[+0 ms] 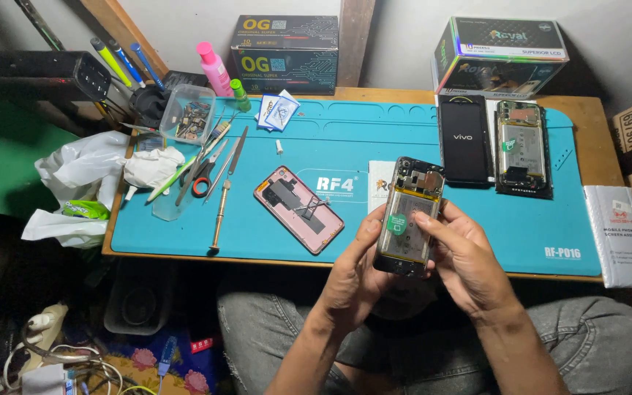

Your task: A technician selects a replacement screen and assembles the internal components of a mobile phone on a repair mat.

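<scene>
Grey-jeaned knees [594,344] along the bottom edge. Above them, both hands wrapped round an opened smartphone [408,216] with its back cover off, battery and circuit board showing, held upright just right of frame centre, over the near edge of the teal repair mat [374,139]. Left hand [352,274] gripping the phone's left side, fingers curled behind. Right hand [469,263] clasping the right side, thumb laid across the battery. Left of the phone, flat on the mat: a pink back cover [298,209], inner face up. Farther left: a screwdriver [220,212], scissors [202,179], a clear parts tub [187,114]. Upper right of the mat: a black phone [464,139] face up, just beside another opened phone [524,148]. Two cardboard boxes [287,53] against the wall at the top.
</scene>
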